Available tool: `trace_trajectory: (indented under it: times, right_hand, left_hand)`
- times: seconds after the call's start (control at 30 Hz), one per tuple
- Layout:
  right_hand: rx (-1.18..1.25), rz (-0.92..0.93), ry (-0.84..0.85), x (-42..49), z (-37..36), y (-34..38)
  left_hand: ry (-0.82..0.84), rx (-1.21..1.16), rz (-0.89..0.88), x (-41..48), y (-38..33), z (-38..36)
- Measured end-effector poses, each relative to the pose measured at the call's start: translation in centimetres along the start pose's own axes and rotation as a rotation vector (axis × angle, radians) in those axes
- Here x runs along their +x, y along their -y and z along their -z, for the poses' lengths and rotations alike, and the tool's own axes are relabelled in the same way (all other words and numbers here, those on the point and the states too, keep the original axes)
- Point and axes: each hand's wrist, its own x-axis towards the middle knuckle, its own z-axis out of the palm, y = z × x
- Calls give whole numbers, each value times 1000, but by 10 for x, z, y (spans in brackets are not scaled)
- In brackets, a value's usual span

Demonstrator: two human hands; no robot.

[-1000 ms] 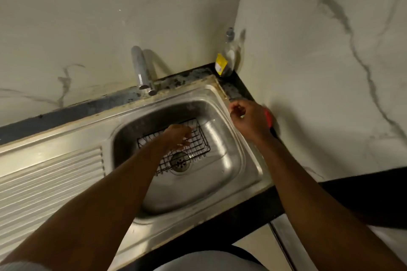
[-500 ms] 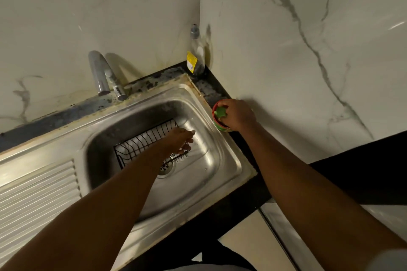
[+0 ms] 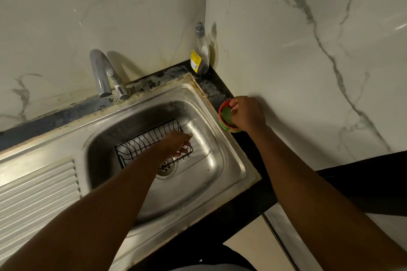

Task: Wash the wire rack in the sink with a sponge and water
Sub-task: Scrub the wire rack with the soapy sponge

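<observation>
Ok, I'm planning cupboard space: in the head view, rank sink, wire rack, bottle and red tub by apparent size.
1. sink
2. wire rack
3. bottle and red tub: alike; bottle sits farther, right hand covers part of the tub, so unranked.

I see a black surface (image 3: pixel 217 88) w/ a steel sink (image 3: pixel 228 157) set into it. Directly on it: 1 clear bottle (image 3: pixel 201 55) upright in the back corner, 1 red tub (image 3: pixel 221 116) just beside the sink's right rim.
</observation>
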Motion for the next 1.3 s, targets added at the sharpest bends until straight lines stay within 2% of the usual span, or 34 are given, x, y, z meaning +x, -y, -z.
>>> trace_trajectory:
  times: [0.1,0.17,0.37,0.57,0.73,1.17,1.23,1.3]
  right_hand:
    - [-82,9,149,4,-3,0]
    - [-143,27,172,4,-7,1]
    - [-208,47,79,4,-10,6]
    - [-131,19,-35,3,0,8]
    - [-123,101,-41,0,-1,8]
    - [-26,64,-86,0,-3,17]
    - [-16,82,-117,1,-2,18]
    - [-5,105,-127,0,-1,18]
  left_hand:
    - [24,11,13,1,-1,-1]
    - [41,39,12,1,-2,-2]
    - [45,52,29,5,0,-4]
    - [41,45,23,10,-1,-1]
    - [46,70,22,11,1,-2]
    - [-12,33,55,17,30,8]
    - [-37,87,22,18,31,8]
    - [-105,290,-16,18,35,8]
